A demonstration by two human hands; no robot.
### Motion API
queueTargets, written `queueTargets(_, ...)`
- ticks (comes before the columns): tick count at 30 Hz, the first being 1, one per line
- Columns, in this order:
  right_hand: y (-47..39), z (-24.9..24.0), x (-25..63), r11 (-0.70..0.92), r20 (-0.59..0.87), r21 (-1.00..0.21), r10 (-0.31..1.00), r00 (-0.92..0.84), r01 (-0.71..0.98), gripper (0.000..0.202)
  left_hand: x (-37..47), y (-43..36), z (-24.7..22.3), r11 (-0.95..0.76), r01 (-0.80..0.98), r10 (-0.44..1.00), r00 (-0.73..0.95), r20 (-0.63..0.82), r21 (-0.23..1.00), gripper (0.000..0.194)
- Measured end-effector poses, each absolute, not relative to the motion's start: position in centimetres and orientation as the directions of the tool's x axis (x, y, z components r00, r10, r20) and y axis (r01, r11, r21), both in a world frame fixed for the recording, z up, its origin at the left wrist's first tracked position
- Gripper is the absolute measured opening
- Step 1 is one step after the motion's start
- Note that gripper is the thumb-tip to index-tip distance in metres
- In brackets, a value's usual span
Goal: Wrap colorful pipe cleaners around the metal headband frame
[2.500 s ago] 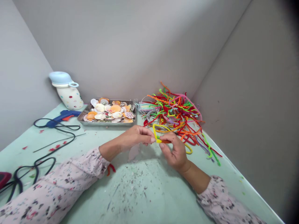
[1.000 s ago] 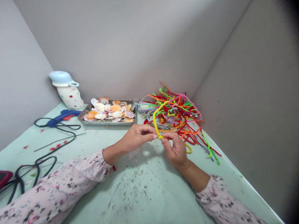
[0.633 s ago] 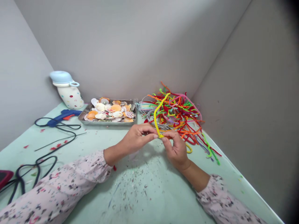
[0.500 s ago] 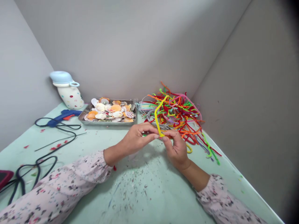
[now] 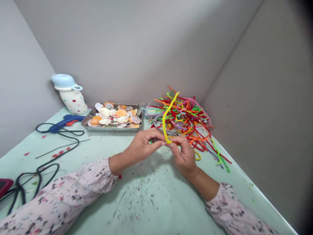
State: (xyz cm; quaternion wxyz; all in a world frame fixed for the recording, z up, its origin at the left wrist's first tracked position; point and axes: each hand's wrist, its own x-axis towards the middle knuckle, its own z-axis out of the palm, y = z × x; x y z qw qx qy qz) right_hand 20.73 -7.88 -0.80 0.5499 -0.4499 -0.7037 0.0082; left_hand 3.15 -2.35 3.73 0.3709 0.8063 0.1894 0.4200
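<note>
A yellow pipe cleaner (image 5: 164, 121) stands up from between my fingertips, curving to the upper right in front of the pile of pipe cleaners. My left hand (image 5: 141, 145) pinches its lower end from the left, thumb and fingers together. From the right, my right hand (image 5: 184, 157) pinches the same end, where the yellow strand is bunched into a small knot or twist. The fingertips of both hands nearly meet there. Fingers hide the details of the twisted end.
Behind my hands lies a tangled pile of coloured pipe cleaners (image 5: 202, 130). A metal tray (image 5: 112, 129) of shells stands left of it. Farther left are a blue glue gun (image 5: 64, 122), a white bottle (image 5: 73, 101) and looping black cable (image 5: 39, 173). Grey walls enclose the green table (image 5: 146, 209).
The free upper end of the yellow pipe cleaner has straightened and shifted slightly up and to the right. Both hands keep nearly the same place and pinch.
</note>
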Motion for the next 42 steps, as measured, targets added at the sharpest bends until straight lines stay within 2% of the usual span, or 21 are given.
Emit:
queueTargets(23,-8.03,-0.66,20.44,0.551,0.73,-0.542,0.683,0.031,0.634,0.01,3.01,-2.53,3.3,-0.844,0.031,0.456,0.565,0.687,0.535,0.015)
queueTargets(42,-7.93,-0.37,20.08,0.525,0.704,-0.606,0.704,0.095,0.598,0.011,3.11,-2.76,3.3,-0.865,0.069,0.46,0.503,0.732,0.497,0.017)
